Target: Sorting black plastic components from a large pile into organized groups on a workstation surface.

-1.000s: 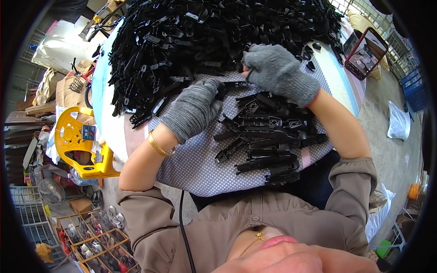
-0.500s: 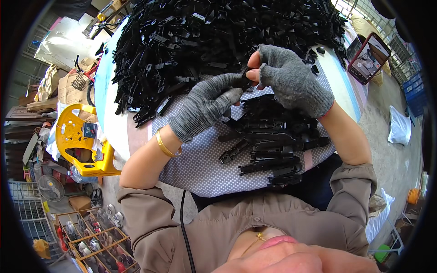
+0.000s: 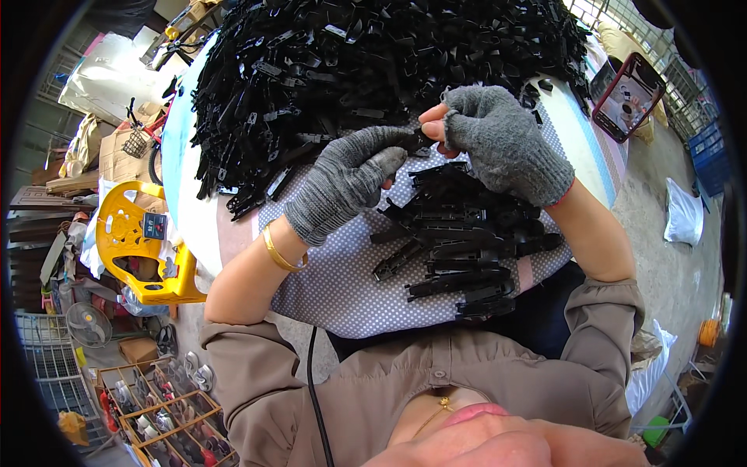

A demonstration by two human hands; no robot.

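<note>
Fingers (image 3: 401, 152) of the left hand (image 3: 342, 183) and the bare fingertips (image 3: 433, 118) of the right hand (image 3: 502, 144) meet just above the middle of the frame, both pinching one small black plastic part (image 3: 422, 140) between them. Each hand wears a grey knit glove with the tips cut away, probably so the skin can feel and grip the little piece. That part is raised off the desk (image 3: 342, 288), which is covered in a dotted cloth, and held close to the face, which would make it easier to fit or check.

Right of centre, below the right hand, lies a neat stack of long black strips (image 3: 459, 249), laid side by side as if sorted. Filling the upper part of the frame is a big loose heap of black parts (image 3: 373, 62), within easy reach of both hands. At upper right a phone in a red case (image 3: 626, 97) rests on the desk edge. At middle left stands a yellow plastic chair (image 3: 136, 241). A gold bangle (image 3: 278, 253) circles the left wrist.
</note>
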